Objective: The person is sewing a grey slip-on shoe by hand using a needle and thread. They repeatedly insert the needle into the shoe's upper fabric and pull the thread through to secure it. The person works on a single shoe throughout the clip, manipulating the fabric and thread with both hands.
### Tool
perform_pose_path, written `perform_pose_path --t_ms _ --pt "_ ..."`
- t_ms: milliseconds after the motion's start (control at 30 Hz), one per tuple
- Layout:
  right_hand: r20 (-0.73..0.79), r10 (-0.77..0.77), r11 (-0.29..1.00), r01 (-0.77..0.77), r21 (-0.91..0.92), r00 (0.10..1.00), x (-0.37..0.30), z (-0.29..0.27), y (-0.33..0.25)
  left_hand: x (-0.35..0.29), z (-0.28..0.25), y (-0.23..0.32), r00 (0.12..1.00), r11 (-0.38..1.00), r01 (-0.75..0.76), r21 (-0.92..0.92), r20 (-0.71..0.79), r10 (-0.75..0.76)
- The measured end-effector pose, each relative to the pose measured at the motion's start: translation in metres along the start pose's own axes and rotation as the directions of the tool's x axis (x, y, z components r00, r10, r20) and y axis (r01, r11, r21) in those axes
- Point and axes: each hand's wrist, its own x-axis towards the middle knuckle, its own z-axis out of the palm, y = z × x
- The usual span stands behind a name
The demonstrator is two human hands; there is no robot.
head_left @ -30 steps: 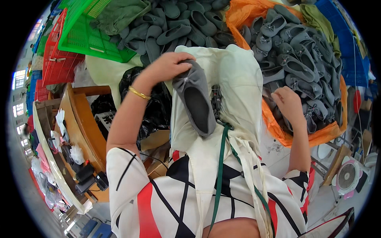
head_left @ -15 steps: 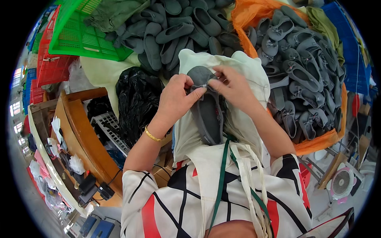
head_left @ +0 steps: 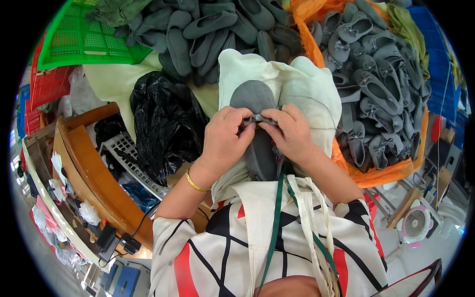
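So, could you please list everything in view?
Held flat shoe: one, grey, centre
Sack: one, orange, right
Bow-trimmed flats: many, grey, inside the sack
Piled flats: many, grey, upper middle
Mesh basket: one, green, upper left
Mesh crate: at least one, red, far left
Plastic crate: at least one, blue, upper right
Plastic bag: one, black, left of centre
Wooden desk: one, brown, left
Perforated tray: one, pale grey, by the desk
Electric fan: one, white and pink, lower right
Apron: one, cream, over the knees
Bracelet: one, gold, left wrist
Left hand: one, bare, pinching the shoe
Right hand: one, bare, pinching the shoe
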Motion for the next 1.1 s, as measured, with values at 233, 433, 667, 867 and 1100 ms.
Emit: perform_pose_path --t_ms 233,433,667,867,1100 --pt "0.180 0.231 0.963 -0.251 0.098 0.956 0.005 -0.003 -0.003 0.002 -0.003 -0.004 0.998 0.997 0.039 -0.063 0.060 -0.035" --pt "0.350 0.316 0.930 -0.361 0.068 0.882 0.011 -0.019 -0.013 0.009 -0.014 0.009 0.975 0.982 0.165 -0.088 0.162 -0.149" --pt "0.350 0.260 0.963 -0.266 -0.030 0.900 0.002 -0.043 -0.012 0.016 -0.013 0.015 0.965 0.972 0.207 -0.111 0.187 -0.184" --pt "-0.068 0.158 0.975 -0.166 -0.150 0.985 0.013 -0.047 0.014 0.018 -0.002 0.015 0.861 0.732 0.509 -0.453 0.241 -0.449" --pt "0.234 0.705 -0.223 -0.104 0.969 0.669 0.041 -0.026 -0.022 0.020 0.002 0.007 0.954 0.911 0.299 -0.285 0.114 -0.278"
